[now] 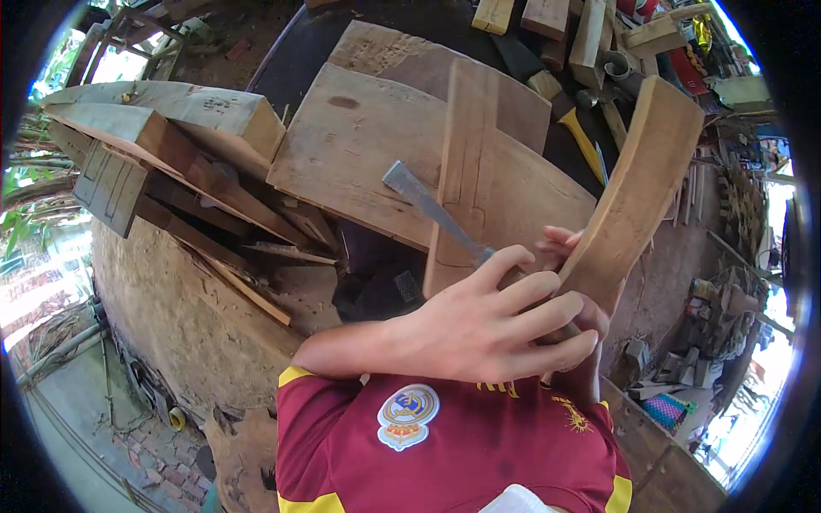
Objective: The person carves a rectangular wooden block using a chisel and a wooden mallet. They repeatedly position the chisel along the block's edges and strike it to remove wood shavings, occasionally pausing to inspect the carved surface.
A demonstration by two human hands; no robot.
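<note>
Maroon shirt (505, 445) with yellow trim, nearest the camera and cut off by the lower edge; a pale object (517, 500) at that edge is too cropped to identify. Left hand (492, 329): fingers curled round the handle of a chisel (432, 209), most of that handle hidden beneath them. Its flat metal blade points up and leftward, crossing a narrow plank (469, 154), with the tip over broader boards (359, 137). Right hand (592, 318): largely concealed behind the left fingers and a thick, curved wooden block (637, 184); fingertips show at the block's left edge, but whether they grip or merely touch it cannot be told. Block: tilted, right of the chisel, its lower end obscured by the hands. Beyond: a yellow-handled tool (583, 145), its working end hard to make out. Left: heavy beams (184, 115), the gaps beneath them dark and indistinct. Side margins: partly washed out by glare.
</note>
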